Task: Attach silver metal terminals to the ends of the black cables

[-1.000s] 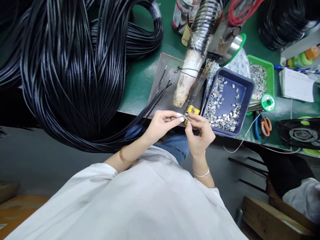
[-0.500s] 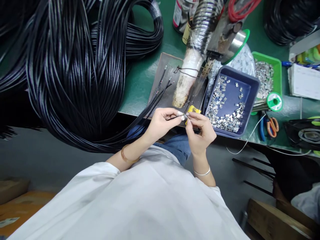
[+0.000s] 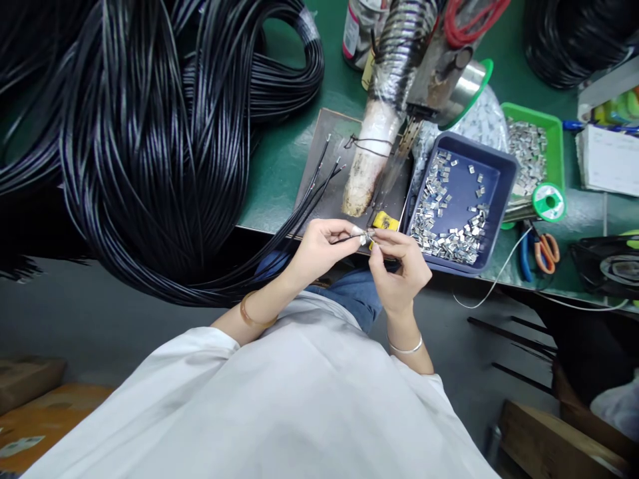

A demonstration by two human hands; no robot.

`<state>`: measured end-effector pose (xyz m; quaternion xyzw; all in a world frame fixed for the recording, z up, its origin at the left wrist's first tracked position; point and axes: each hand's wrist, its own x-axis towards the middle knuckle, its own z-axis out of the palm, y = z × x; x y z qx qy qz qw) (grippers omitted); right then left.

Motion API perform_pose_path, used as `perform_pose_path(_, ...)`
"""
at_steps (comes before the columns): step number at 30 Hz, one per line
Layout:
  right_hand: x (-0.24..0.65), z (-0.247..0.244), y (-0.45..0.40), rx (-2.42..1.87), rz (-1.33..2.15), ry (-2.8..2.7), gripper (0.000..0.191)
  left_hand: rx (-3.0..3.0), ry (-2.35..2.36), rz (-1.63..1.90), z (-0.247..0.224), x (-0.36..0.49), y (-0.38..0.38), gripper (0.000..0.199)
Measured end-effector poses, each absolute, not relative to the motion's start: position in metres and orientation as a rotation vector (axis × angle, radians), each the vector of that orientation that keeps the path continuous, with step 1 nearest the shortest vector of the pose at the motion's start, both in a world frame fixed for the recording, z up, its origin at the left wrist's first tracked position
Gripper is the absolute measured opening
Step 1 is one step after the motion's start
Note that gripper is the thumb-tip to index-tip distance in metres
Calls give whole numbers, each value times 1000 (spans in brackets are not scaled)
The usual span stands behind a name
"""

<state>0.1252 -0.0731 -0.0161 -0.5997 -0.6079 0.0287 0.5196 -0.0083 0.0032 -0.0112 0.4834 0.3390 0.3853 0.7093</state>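
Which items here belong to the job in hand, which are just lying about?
Likely in use: black cable in left hand; small metallic piece at right hand; probably the blue tray of metal parts.

Apparently just lying about: orange-handled tool; papers; red coil.

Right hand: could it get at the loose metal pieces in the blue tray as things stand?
Probably yes. The right hand is beside the blue tray, whose open top leaves the metal pieces exposed. Its fingertips look occupied, though, pinching at a small metal part.
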Motion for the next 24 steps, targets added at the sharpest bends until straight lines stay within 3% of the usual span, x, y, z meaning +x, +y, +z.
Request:
perform_pose_path(3,130,-11,-76,-1446,113,-1341,7,1218,723,737,-10,-15,-1,13)
perform_pose_path(8,149,17,-89,-1307,-443,-1063,11,1760,412,269,-9,-40,-17,10)
perform_pose_path(10,160,29,-94,-1491,-321,-1069,19,1884,393,206,-10,-49,-22,14)
perform_pose_path(13,182,33,-96,-1843,7,-1153,17,1856,676,501,-12,-56,-19,25)
perform_pose_path(17,218,18,-75,-2040,-77,-1221,14,1896,1213,1133,-13,-58,9,31)
perform_pose_path(19,233,10,-58,-2093,-127,-1241,12,1960,1289,1153,-17,-56,27,32)
perform_pose_path(21,242,5,-42,-2109,-80,-1258,14,1914,1300,1205,-23,-54,41,19)
perform_pose_path(24,247,4,-30,-2140,20,-1310,13,1517,1249,1391,-33,-52,50,16)
